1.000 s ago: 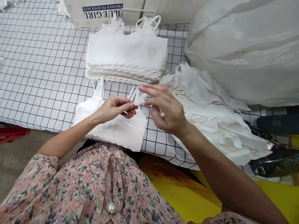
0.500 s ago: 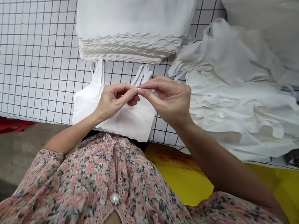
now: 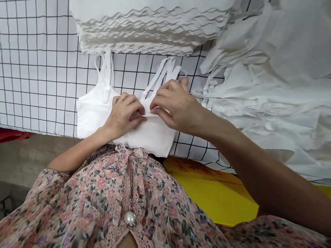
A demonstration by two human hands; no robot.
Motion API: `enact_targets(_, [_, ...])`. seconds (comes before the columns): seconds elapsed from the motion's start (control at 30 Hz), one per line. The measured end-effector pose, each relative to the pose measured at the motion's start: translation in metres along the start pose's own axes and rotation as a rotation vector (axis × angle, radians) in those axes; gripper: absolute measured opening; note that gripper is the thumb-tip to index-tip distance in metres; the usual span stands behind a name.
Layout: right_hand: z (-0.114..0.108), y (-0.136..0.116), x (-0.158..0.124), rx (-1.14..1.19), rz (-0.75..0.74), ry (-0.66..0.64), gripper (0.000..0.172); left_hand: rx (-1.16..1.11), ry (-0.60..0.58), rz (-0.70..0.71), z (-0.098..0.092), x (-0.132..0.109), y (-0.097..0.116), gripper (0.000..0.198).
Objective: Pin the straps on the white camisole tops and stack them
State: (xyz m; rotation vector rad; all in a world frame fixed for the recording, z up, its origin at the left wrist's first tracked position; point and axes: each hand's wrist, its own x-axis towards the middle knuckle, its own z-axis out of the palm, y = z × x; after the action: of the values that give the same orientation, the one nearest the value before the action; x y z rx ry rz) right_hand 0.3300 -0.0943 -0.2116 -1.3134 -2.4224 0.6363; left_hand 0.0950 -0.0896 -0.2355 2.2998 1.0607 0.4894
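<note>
- pink floral chiffon blouse w/ round pearl button: nearest, bottom of view
- L hand, thin gold ring on finger: half-closed, fingertips down on cloth, grip unclear
- R hand: half-closed, fingers curled over top edge of cloth, just beside L hand; can't tell if pinching
- thin pale sliver by fingertips: too small to ID
- white scallop-hem camisole: flat on mat under both hands, thin white straps pointing away
- step (judged): working top edge near strap base; cloth needs to stay flat under both hands
- white black-grid mat: under camisole
- stack of folded white camisoles: just past straps
- crumpled white camisole pile: far R
</note>
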Motion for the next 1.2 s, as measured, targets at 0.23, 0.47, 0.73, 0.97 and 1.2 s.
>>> enact_targets(0.23, [-0.006, -0.003, 0.008, 0.013, -0.109, -0.144, 0.023, -0.09, -0.008, 0.051, -0.002, -0.002, -0.003, 0.015])
enact_targets(0.47, [-0.009, -0.005, 0.014, 0.041, -0.102, -0.206, 0.031, -0.085, 0.029, 0.076, 0.0, -0.004, -0.004, 0.018])
enact_targets(0.73, [-0.02, -0.002, 0.012, 0.007, -0.163, -0.263, 0.032, -0.123, -0.015, 0.054, -0.006, -0.003, 0.0, 0.021])
enact_targets(0.97, [-0.016, -0.004, 0.014, 0.006, -0.191, -0.272, 0.031, -0.136, -0.052, 0.052, -0.007, -0.003, 0.0, 0.017])
enact_targets(1.2, [-0.002, 0.0, 0.014, 0.11, -0.19, -0.158, 0.029, -0.152, -0.081, -0.016, -0.008, -0.001, 0.0, 0.016])
